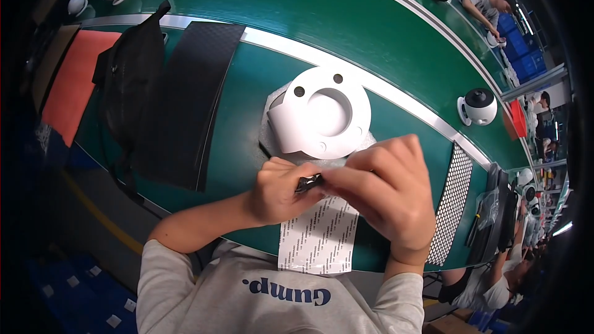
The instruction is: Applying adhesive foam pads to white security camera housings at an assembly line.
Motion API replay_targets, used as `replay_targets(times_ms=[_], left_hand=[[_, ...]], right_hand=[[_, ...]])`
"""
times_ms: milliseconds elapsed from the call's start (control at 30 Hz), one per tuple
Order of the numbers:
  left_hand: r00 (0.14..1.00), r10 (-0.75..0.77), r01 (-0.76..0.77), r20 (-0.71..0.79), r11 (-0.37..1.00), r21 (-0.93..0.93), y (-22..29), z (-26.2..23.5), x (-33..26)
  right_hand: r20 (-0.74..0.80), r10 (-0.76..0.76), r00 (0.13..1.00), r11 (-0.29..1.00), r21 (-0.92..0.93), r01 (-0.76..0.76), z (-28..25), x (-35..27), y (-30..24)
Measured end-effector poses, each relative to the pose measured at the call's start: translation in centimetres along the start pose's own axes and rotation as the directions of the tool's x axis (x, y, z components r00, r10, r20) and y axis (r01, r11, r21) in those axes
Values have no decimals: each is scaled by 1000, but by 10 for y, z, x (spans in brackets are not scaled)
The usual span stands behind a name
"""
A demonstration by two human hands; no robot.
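My left hand (276, 192) is closed, pinching a small glossy black piece (307, 183) whose exact kind I cannot make out. From the other side, the fingers of my right hand (393, 188) are pinched together on the same piece. Just beyond my hands lies a white ring-shaped plastic housing (357, 102) with a round opening and two dark mesh-covered holes. Some clear-grey wrapping (266, 139) sits under the housing. Below my hands, a white sheet with rows of small print (318, 238) extends past the table's near edge.
On the left are black sheets (201, 99), a black bag (133, 80) and an orange sheet (77, 83). A strip with white dots (451, 204) lies to the right. Across a metal rail runs a green belt (396, 43) carrying a white round-headed device (479, 108). Other people work along the right.
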State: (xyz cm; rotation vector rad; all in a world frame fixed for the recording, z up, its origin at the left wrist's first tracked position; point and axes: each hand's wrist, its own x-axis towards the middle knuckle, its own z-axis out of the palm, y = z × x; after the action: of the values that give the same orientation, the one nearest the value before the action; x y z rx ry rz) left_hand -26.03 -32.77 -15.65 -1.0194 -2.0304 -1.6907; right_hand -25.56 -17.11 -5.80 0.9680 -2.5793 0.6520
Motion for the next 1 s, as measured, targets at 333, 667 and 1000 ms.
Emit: replay_targets(times_ms=[333, 667, 1000], left_hand=[[996, -68, 72, -51, 995, 72, -4, 10, -1], [979, -201, 204, 35, 958, -203, 2, 6, 2], [916, 397, -402, 65, 898, 179, -14, 23, -9]], right_hand=[[46, 19, 999, 999, 41, -21, 7, -5, 7], [28, 58, 998, 827, 559, -63, -5, -4, 30], [214, 241, 947, 731, 602, -322, 19, 16, 29]])
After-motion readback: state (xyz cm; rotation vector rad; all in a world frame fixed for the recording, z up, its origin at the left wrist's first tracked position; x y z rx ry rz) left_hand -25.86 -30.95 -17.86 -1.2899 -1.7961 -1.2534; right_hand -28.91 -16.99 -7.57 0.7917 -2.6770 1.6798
